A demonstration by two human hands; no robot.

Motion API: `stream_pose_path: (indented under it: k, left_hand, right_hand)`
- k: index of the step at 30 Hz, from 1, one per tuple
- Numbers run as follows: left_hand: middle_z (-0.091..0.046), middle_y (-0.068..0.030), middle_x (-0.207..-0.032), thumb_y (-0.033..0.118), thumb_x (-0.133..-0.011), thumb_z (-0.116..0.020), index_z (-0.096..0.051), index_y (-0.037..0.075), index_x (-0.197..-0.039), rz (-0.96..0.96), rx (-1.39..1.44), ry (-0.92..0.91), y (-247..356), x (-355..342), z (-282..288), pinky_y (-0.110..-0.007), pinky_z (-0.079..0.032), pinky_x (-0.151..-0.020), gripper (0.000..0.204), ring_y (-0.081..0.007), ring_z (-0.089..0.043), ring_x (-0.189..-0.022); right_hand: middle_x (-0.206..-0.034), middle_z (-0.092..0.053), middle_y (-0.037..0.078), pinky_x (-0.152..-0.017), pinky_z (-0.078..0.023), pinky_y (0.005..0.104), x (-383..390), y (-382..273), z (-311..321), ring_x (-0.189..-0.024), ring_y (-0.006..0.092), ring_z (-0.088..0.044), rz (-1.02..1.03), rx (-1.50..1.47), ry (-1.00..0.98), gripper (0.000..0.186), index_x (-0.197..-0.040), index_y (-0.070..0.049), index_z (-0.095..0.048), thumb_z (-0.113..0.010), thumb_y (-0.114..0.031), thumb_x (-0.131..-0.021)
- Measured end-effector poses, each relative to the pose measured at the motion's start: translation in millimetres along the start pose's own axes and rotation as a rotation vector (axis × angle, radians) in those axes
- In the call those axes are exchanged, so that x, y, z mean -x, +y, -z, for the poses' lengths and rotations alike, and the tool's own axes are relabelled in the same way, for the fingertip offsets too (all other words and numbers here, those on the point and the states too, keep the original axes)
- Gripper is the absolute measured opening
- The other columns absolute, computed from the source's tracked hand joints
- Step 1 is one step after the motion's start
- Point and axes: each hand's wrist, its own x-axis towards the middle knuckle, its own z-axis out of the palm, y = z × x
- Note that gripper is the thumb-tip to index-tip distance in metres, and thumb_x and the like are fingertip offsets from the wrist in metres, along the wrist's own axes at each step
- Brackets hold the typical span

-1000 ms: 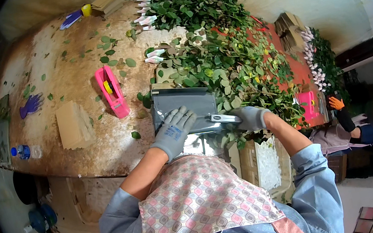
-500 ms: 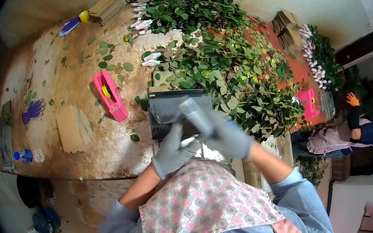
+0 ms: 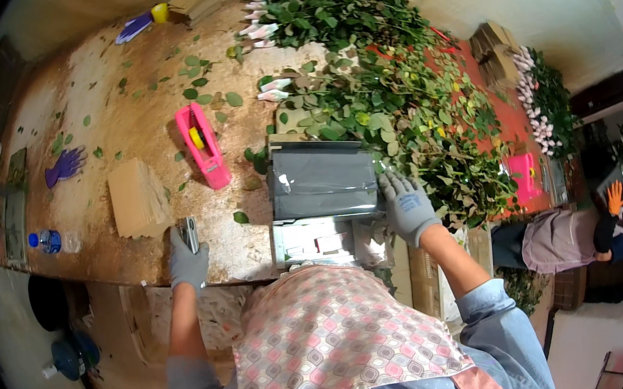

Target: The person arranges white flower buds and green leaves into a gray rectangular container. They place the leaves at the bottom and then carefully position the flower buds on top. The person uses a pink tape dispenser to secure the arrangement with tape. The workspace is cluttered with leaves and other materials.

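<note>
At the far left, a blue-capped bottle (image 3: 46, 242) is set on the worn brown tabletop (image 3: 128, 123); a purple glove (image 3: 65, 167) is laid just beyond it; to their right, a stack of brown cardboard (image 3: 137, 198) is seen; near the front edge of the table, close to that stack, a silver-grey tool (image 3: 190, 232) is grasped by the gloved left hand (image 3: 189, 268), with the fingers closed around it and its end left protruding; how firmly it is held cannot be told; farther right, a pink tape dispenser (image 3: 216, 165) is surrounded by scattered leaves; next, a dark grey box (image 3: 323, 180) is placed in front of the patterned apron (image 3: 336, 332), with pale items seen just below it; at its right side, the gloved right hand (image 3: 412, 212) is held open, fingers extended, with nothing seen in its grasp; whether the box is touched cannot be told; beside and beyond this hand, leafy stems (image 3: 433, 127) are heaped; farther right, a second pink dispenser (image 3: 523, 175) is set down; at the far right, an orange glove (image 3: 616, 197) is worn by a co-worker.
</note>
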Motion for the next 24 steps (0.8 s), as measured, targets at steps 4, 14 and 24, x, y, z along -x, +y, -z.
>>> stream_pose_path:
  k: [4, 14, 24]
  left_hand:
    - [-0.056, -0.0248, -0.134, 0.030, -0.081, -0.076, -0.032, 0.003, -0.153, 0.004, -0.324, 0.066, -6.3, -7.8, -4.0, -0.052, -0.046, -0.102, 0.089, -0.0429, -0.055, -0.124]
    - [-0.056, -0.0188, -0.124, 0.035, -0.085, -0.071, -0.046, 0.004, -0.144, -0.151, -0.228, 0.248, -27.9, 7.8, -8.1, -0.056, -0.043, -0.096, 0.071, -0.0379, -0.051, -0.118]
    - [-0.053, -0.0202, -0.139, 0.025, -0.093, -0.060, -0.054, 0.000, -0.137, -0.082, -0.020, 0.724, -125.0, -5.4, 0.8, -0.055, -0.033, -0.110, 0.051, -0.0436, -0.047, -0.126]
  right_hand:
    - [-0.137, -0.060, 0.019, -0.112, -0.036, 0.0517, -12.7, -17.1, 38.7, -0.127, 0.0374, -0.055, -0.026, 0.026, 0.010, 0.048, -0.140, -0.004, -0.054, -0.057, -0.023, -0.095]
    - [-0.116, -0.069, 0.018, -0.090, -0.053, 0.0349, -155.6, -149.3, 84.6, -0.104, 0.0246, -0.069, 0.338, -1.180, 0.022, 0.039, -0.132, 0.004, -0.059, -0.065, -0.014, -0.098]
    - [-0.095, -0.076, 0.023, -0.084, -0.055, 0.0410, -303.8, -259.7, -24.2, -0.096, 0.0349, -0.074, -0.109, -0.764, -0.308, 0.048, -0.106, 0.006, -0.074, -0.064, -0.040, -0.096]
